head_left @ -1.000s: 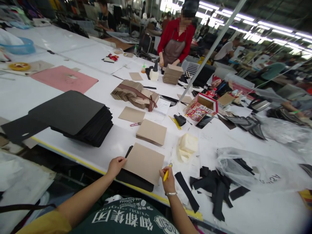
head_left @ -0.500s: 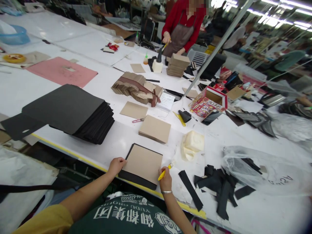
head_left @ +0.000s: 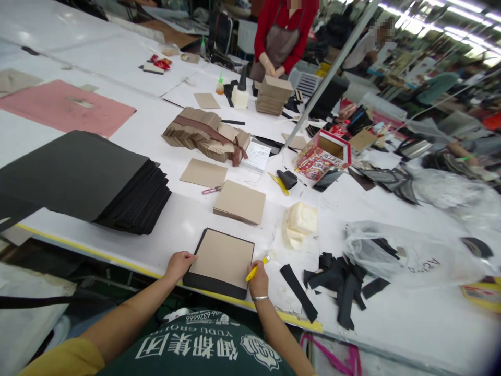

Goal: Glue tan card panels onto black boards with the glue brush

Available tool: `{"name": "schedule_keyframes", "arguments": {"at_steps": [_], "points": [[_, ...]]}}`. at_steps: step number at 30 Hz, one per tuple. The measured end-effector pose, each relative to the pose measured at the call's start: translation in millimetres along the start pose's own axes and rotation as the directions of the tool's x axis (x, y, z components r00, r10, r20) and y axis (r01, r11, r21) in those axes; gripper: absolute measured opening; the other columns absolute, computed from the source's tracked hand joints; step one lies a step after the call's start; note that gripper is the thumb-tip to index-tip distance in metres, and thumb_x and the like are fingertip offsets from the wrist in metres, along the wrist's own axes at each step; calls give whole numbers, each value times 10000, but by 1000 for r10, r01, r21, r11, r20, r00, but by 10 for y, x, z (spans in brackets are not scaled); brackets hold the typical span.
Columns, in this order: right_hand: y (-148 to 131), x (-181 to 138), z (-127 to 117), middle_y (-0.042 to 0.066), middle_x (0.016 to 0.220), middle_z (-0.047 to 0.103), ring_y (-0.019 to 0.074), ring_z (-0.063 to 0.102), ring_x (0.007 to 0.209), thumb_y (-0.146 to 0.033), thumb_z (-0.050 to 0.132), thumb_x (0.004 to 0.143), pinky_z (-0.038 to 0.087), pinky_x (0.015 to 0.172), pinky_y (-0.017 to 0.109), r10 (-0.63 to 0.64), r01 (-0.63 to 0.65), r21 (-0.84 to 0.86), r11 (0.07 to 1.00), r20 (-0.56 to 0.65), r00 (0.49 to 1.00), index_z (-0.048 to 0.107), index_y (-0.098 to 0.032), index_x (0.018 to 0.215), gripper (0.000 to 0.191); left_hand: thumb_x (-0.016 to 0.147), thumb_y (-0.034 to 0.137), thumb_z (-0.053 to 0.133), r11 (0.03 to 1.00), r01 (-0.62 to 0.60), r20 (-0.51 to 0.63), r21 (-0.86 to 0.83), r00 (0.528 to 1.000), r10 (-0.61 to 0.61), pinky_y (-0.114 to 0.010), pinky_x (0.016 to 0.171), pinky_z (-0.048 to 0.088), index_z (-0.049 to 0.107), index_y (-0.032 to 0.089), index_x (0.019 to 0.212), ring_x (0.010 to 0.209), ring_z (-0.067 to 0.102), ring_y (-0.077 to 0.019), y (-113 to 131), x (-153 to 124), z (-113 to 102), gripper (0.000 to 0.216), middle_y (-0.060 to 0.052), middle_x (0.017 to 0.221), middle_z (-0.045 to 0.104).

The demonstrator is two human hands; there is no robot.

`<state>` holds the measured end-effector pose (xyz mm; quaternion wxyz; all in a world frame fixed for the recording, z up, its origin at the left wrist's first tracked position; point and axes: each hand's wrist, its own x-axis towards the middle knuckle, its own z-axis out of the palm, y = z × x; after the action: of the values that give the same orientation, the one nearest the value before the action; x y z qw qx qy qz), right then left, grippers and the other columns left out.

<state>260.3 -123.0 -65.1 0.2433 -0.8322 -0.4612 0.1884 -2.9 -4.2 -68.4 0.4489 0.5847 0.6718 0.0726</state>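
Note:
On the table's near edge lies a tan board on top of a black sheet, whose dark margin shows widest along the near side. The fingers of my left hand are closed at the board's left edge, thumb and fingertips pinching there. My right hand grips a yellow-handled brush, bristle end pointing away from me, and its fingers touch the board's right edge. Beyond the board sits a low stack of tan boards. A cut-open cream plastic jug stands to the right.
A tall pile of black sheets stands at left. Black strips and a clear plastic bag lie right. Behind are a tied board bundle, a red box and a slanting metal pole. A co-worker stands opposite.
My view has shifted, so the table things appear further left. The tan board now sits straighter on the black sheet. The co-worker's raised hand has come down beside the other hand.

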Motion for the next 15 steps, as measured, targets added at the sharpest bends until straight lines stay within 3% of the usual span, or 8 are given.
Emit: {"name": "schedule_keyframes", "arguments": {"at_steps": [15], "points": [[10,33,28,-4,661,545,140,529,586,-233,411,784,341,540,225,62,-56,-99,994,67,996,479,-182,898,142,658,430,521,991,37,48,126,998,-43,-230,568,372,643,168,630,654,591,-174,35,74,-11,290,-24,638,661]]}}
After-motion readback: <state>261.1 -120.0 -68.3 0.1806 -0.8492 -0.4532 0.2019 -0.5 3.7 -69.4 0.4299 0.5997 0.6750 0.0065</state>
